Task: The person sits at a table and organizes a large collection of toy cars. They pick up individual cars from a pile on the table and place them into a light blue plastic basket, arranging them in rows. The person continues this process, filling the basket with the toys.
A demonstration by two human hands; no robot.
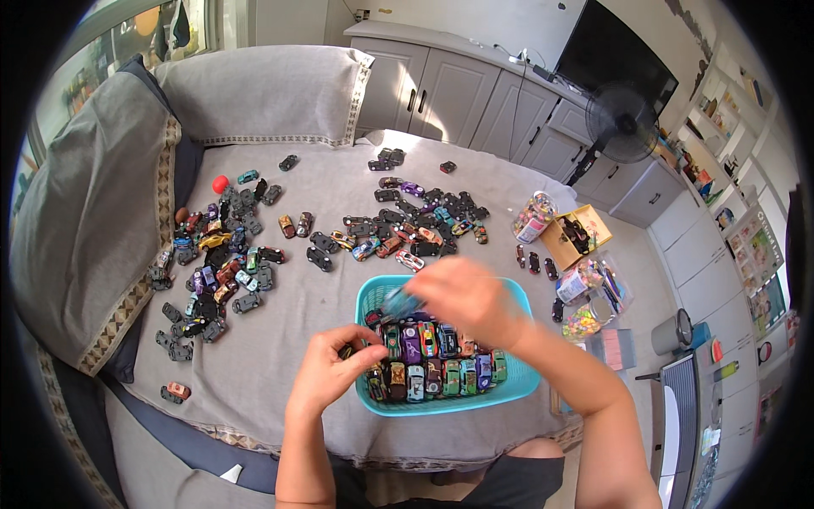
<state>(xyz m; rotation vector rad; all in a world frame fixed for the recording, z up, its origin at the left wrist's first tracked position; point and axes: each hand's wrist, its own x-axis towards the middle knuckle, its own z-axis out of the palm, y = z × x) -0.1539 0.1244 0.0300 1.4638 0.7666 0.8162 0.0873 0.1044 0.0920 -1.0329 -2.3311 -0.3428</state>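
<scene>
Across grey cloth point(246, 365), noted scattered toy cars point(390, 246); over turquoise basket point(441, 410), gripped blue car point(400, 304) in right fingers point(430, 287); bent left fingers point(359, 337), couldn't tell whether gripping.

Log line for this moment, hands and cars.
left hand: at turquoise basket, left side, grip unclear | right hand: blurred, blue car at fingers, over basket | basket: cars in rows | loose cars: on grey cover

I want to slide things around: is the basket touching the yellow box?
Apart. The head view shows grey cloth and small cars between the basket and the yellow box.
</scene>
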